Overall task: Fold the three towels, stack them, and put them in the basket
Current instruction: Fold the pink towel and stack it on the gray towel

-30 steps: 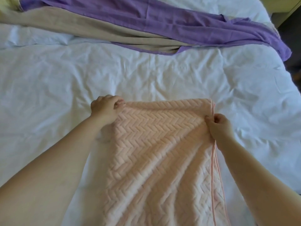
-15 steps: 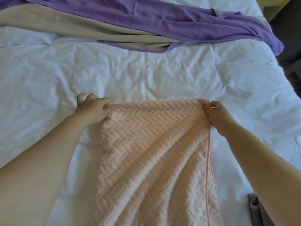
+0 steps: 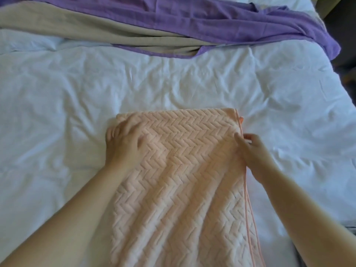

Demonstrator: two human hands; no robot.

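Note:
A pink towel (image 3: 185, 170) with a raised zigzag weave lies on the white bed, its far edge folded and its length running down toward me. My left hand (image 3: 123, 143) rests flat on the towel's far left part, fingers spread and straight. At the towel's right hem, my right hand (image 3: 252, 151) has thumb and fingers curled around the piped edge. A purple towel (image 3: 212, 18) and a beige towel (image 3: 77, 29) lie spread across the far side of the bed. No basket is in view.
The white bed cover (image 3: 192, 81) stretches wide between the pink towel and the far cloths. The bed's right edge (image 3: 339, 78) drops to a dark floor. A bit of grey cloth (image 3: 349, 226) shows at the right border.
The pink towel has come down onto the bed. My left hand let go of its corner and now lies flat on it. My right hand slid a little nearer along the hem.

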